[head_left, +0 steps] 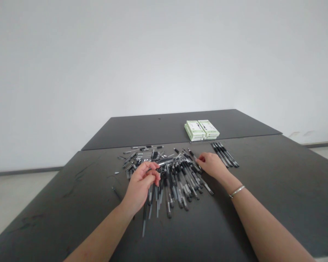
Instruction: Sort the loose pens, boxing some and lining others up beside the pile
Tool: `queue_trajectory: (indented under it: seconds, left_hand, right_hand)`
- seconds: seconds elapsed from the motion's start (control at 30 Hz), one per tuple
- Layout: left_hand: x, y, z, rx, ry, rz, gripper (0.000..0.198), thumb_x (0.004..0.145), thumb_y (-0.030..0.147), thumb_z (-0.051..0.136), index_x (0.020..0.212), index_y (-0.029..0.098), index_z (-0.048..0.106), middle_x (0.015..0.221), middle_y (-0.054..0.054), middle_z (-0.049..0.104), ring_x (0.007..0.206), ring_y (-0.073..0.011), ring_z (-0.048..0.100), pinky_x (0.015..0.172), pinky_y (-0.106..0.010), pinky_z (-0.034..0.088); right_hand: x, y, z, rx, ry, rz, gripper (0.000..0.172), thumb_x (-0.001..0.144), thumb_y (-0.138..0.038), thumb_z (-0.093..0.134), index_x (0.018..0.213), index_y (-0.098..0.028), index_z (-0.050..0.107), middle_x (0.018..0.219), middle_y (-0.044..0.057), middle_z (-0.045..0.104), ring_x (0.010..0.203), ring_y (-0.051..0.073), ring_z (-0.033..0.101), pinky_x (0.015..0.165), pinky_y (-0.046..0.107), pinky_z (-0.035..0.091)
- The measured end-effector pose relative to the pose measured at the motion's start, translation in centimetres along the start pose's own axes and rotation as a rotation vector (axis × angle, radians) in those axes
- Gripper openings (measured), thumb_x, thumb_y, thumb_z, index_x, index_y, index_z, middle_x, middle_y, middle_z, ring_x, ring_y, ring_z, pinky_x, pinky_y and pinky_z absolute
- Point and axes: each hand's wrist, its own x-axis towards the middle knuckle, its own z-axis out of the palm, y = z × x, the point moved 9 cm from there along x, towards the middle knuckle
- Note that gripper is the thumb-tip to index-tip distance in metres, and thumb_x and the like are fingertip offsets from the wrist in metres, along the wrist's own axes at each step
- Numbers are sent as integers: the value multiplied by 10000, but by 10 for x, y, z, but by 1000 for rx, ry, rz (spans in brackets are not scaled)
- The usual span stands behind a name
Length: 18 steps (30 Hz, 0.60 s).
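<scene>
Our left hand [140, 185] curls its fingers [150, 168] narrowly around a pen [155, 168] over the heap of pens [175, 185] on the desk [262, 203]. Our right hand [211, 164] touches the heap's far side, its grip unclear. A neat row of pens [224, 154] lies just beside, green boxes [201, 130] beyond.

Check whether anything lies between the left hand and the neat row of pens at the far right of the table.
Yes: the loose pile of pens spreads from the left hand toward the neat row of pens, and the right hand lies at the pile's far edge, just short of that row.
</scene>
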Motion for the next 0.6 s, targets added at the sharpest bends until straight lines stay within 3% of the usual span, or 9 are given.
queue_trajectory:
  seconds: [0.6]
  left_hand:
    - [-1, 1, 0, 37, -4, -5, 183, 633, 44, 522, 763, 167, 562, 893, 2, 608, 542, -67, 529, 518, -213, 400]
  right_hand:
    - [-1, 3, -1, -13, -20, 3, 134, 812, -243, 577, 785, -169, 686, 773, 88, 721, 773, 212, 663, 672, 265, 407]
